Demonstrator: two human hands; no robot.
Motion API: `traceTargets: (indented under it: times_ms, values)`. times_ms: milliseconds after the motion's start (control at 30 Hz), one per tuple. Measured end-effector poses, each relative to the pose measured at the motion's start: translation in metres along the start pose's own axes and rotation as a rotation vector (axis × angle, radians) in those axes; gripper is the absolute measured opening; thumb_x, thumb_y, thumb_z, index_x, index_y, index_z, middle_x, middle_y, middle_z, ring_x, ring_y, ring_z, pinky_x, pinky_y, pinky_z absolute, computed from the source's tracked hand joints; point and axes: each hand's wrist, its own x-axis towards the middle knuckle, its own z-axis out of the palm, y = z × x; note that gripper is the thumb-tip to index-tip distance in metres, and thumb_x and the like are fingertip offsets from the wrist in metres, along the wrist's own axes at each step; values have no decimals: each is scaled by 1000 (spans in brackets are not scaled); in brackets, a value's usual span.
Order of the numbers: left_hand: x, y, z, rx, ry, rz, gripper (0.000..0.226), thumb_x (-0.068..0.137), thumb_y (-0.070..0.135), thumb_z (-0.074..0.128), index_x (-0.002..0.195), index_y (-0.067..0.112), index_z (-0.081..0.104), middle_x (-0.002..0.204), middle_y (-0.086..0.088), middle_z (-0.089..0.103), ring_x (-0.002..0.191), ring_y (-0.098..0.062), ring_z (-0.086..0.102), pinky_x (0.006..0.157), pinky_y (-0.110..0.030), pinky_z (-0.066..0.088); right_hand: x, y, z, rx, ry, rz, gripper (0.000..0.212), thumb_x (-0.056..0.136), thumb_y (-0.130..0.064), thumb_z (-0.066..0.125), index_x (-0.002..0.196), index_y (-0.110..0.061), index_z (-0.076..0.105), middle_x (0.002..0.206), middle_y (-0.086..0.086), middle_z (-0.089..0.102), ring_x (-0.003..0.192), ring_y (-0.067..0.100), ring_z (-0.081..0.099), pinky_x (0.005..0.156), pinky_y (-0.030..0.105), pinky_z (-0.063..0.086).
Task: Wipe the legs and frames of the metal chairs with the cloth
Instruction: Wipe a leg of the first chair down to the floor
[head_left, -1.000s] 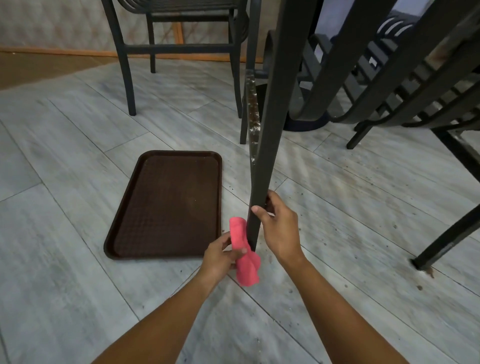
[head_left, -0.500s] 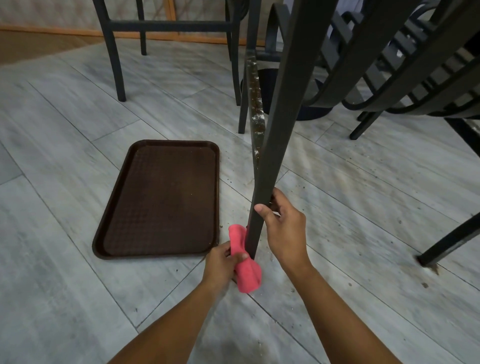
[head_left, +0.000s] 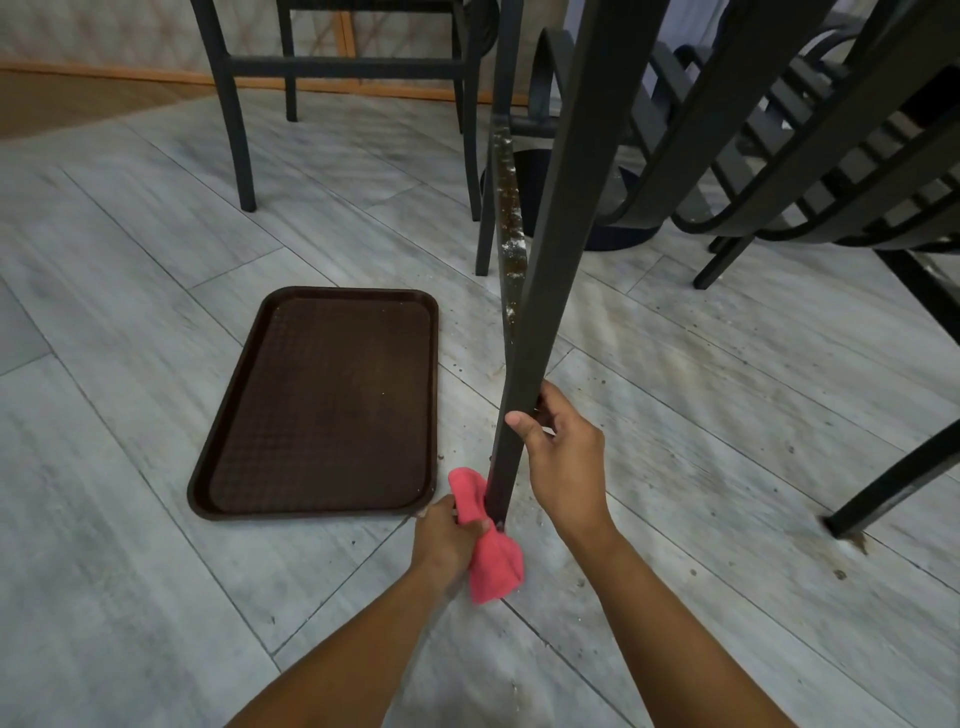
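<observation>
Chair leg (head_left: 524, 364), dark metal, slanting to the floor just right of the brown tray (head_left: 322, 410). Right hand (head_left: 563, 457) grasps it above the foot; left hand (head_left: 449, 535) clutches the pink cloth (head_left: 485, 545) against its base. Step: wiping the lowest section. Next, judged: rub upward toward the grime-streaked bar (head_left: 509, 223).

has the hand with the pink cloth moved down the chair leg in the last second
Yes. The left hand with the pink cloth has slid down the chair leg, farther below the right hand gripping that leg.
</observation>
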Motion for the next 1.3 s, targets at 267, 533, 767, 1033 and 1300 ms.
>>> traceTargets:
  times_ms: [267,533,767,1033,1300]
  values:
    - [-28,-13,6,16,32,-234,18,81,14,65,96,11,55,97,-11,65,91,-30,64,81,-39,55,-1,-3,-1,8,-10,4,31,88,-12,60,119,-15,60,97,-11,63,84,1,58,72,-1,41]
    - [-31,9,34,-347,108,-358,24,92,14,51,108,-3,58,103,-23,66,96,-38,64,82,-40,55,0,-3,-1,13,-13,13,32,87,-11,61,119,-15,60,89,-19,58,77,-19,55,68,-3,38]
    - [-22,25,45,-516,243,-427,29,94,7,43,117,-5,55,105,-26,66,94,-38,65,78,-40,53,1,0,-2,16,-24,17,33,89,-14,59,122,-14,58,97,-17,57,73,-18,52,65,-5,36]
    - [-17,23,51,-552,284,-484,32,94,12,41,117,-4,56,106,-25,65,96,-38,65,86,-47,53,1,5,1,25,-6,42,35,88,-16,60,124,-15,57,94,-27,52,71,-25,48,64,-8,33]
    - [-9,15,48,-431,275,-534,32,94,16,43,114,-6,56,103,-25,66,96,-38,64,87,-47,53,0,1,-1,44,-15,31,35,89,-18,59,123,-13,57,96,-20,54,73,-20,50,65,-7,34]
